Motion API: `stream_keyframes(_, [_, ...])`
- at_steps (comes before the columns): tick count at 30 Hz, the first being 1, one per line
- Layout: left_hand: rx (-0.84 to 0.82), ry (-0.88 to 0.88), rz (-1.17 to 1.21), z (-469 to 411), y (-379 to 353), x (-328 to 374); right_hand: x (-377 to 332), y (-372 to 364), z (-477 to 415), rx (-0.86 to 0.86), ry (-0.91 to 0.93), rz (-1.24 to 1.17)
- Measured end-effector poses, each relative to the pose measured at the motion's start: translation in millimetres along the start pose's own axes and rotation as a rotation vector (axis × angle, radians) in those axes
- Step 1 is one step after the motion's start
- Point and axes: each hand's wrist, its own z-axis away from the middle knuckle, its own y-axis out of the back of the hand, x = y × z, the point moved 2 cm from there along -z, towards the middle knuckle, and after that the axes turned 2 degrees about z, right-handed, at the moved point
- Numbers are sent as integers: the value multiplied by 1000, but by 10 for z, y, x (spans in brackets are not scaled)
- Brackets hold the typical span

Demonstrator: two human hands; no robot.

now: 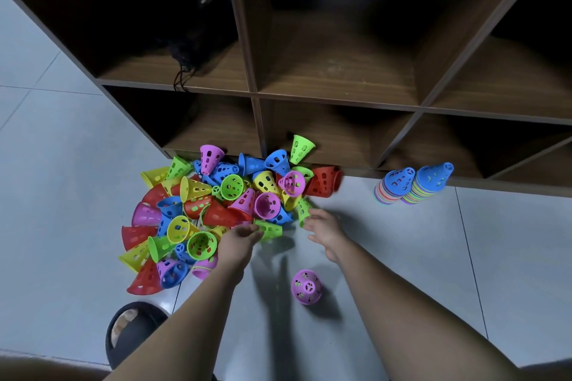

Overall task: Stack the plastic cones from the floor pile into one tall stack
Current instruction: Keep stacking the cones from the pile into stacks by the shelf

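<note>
1. Perforated plastic cones in red, yellow, green, blue and purple [216, 210] lie in a loose pile on the pale tiled floor [402, 257]. The pile sits against the foot of a dark wooden cubby shelf [334, 102].
2. Two stacks of nested cones stand to the right of the pile by the shelf's base. The shorter blue-topped stack [393, 187] is just beside the taller blue-topped stack [428, 182].
3. A single purple cone [306, 286] stands apart on the floor between the two forearms, narrow end up.
4. A lime-green cone [301, 148] stands at the lip of the lower middle compartment, wide end up.
5. The left hand [240, 238] reaches to the near edge of the pile with its fingers relaxed and holding nothing. Its fingertips are just beside a green cone lying on its side [270, 229].
6. The right hand [325, 227] is spread wide with nothing in it. Another green cone [303, 210] lies at its fingertips, but motion blur hides whether they touch it.
7. A foot in a black slipper [130, 331] rests on the floor at lower left.
8. A black net-like bag with dangling cords [192, 34] sits in the upper left compartment.
</note>
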Motion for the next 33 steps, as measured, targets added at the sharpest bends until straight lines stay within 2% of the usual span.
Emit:
stream_keyframes(3, [20,2,39,82,1,55,14,100,23,147,52,23])
stream_keyframes(5, [15,3,66,123,16,90,-16,169,74,178,65,28])
stream_keyframes(12, [-79,-7,225,362,8,275,-67,372,409,83,55,-1])
stream_keyframes(17, [-164,1,357,570,-28,417,13,478,651,-59,-28,-39])
stream_keyframes(20, [-257,24,412,676,-51,466,87,527,752,-159,-64,-34])
stream_keyframes(23, [-353,42,457,808,-97,519,161,558,798,-162,-62,30])
stream_keyframes(33, [-454,10,102,1102,-215,361,335,521,1008,-214,-27,326])
